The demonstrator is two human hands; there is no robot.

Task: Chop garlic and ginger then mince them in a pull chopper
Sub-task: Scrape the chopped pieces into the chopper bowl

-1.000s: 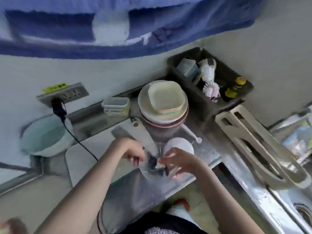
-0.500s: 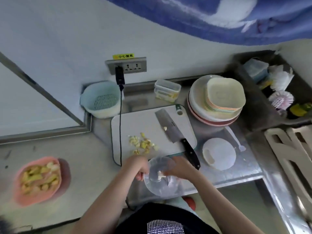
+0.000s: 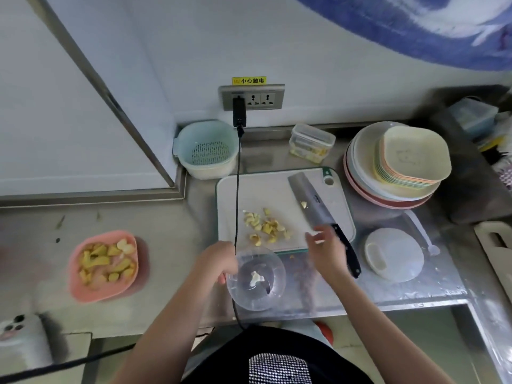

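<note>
The clear pull chopper bowl [image 3: 256,281] stands on the steel counter just in front of the white cutting board [image 3: 266,195]; its blade post shows inside. My left hand [image 3: 219,261] grips the bowl's left rim. Blurred by motion, my right hand [image 3: 327,250] hovers open over the board's near right corner, holding nothing. Chopped garlic and ginger pieces [image 3: 266,225] lie on the board. A cleaver [image 3: 313,203] rests across the board, its black handle [image 3: 349,253] partly behind my right hand. The chopper's white lid [image 3: 394,254] lies to the right.
A pink plate of ginger pieces [image 3: 104,266] sits at left. A teal colander [image 3: 206,149] and a small clear container [image 3: 311,142] stand by the wall. Stacked plates [image 3: 396,164] are at right. A black cable [image 3: 237,189] hangs from the socket across the board's left edge.
The view swung left from the dish rack to the board. My right hand has left the chopper bowl and risen toward the board; my left hand stays on the rim.
</note>
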